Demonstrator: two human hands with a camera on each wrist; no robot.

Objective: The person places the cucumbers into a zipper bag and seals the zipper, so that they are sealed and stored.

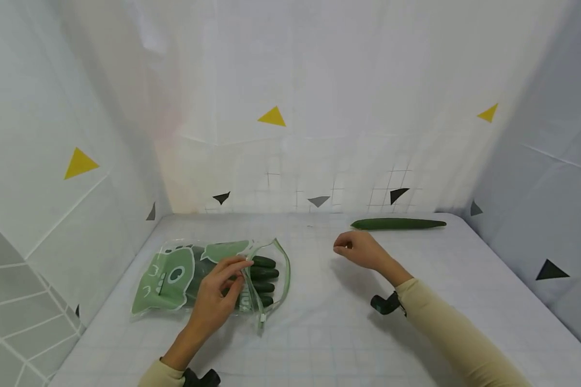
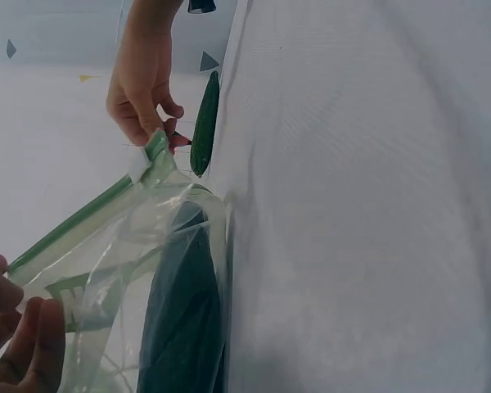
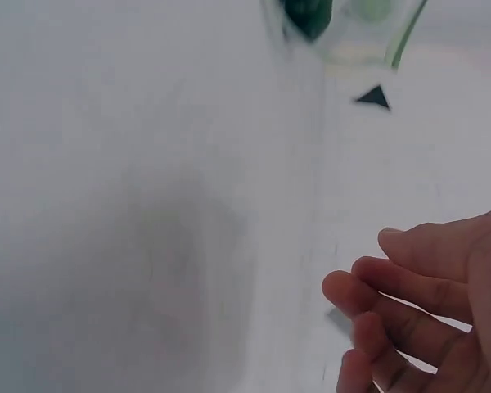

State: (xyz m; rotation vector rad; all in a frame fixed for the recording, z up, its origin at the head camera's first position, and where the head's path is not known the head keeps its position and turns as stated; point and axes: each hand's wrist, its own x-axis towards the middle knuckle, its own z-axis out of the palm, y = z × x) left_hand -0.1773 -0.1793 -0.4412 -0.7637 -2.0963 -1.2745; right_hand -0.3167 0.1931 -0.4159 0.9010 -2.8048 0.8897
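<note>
My left hand [image 1: 218,293] pinches the rim of a clear zip bag [image 1: 174,274] with a green cartoon print. The bag lies flat at the left of the table, its mouth gaping to the right. Several cucumbers [image 1: 263,273] lie inside, their ends showing at the mouth. In the left wrist view, thumb and fingers [image 2: 45,344] hold the green zip strip [image 2: 74,221], which has a white slider. Over the table's middle right hovers my right hand [image 1: 360,250], fingers loosely bent around nothing. Just beyond it, one loose cucumber [image 1: 399,223] lies near the back edge.
A pale cloth covers the table [image 1: 319,344]. White sheeting [image 1: 368,80] with yellow, black and grey triangles rises behind and at both sides. The loose cucumber lies close to the back sheeting.
</note>
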